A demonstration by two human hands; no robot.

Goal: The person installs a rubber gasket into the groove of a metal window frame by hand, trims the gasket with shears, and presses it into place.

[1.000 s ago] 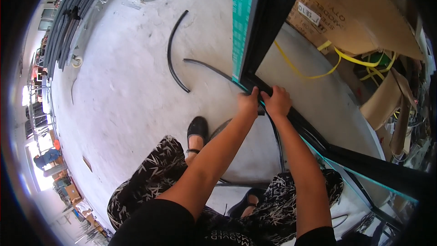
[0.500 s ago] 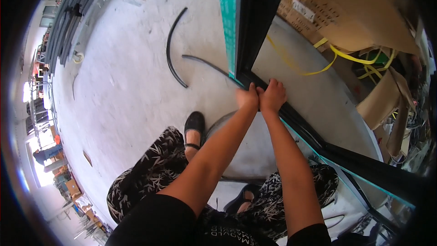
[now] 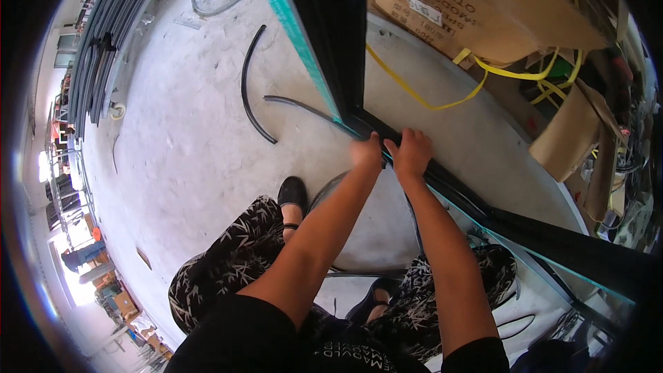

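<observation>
Hands (image 3: pixel 364 153) (image 3: pixel 413 155) parted — slightly, both on black frame (image 3: pixel 452 183)

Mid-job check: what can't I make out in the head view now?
- Head view, left hand: most fingers, hidden by the hand itself.
- Head view, frame: the part under the right hand, covered by it; upper end, cut off by the top edge.
- Head view, far-left clutter: too small.
</observation>
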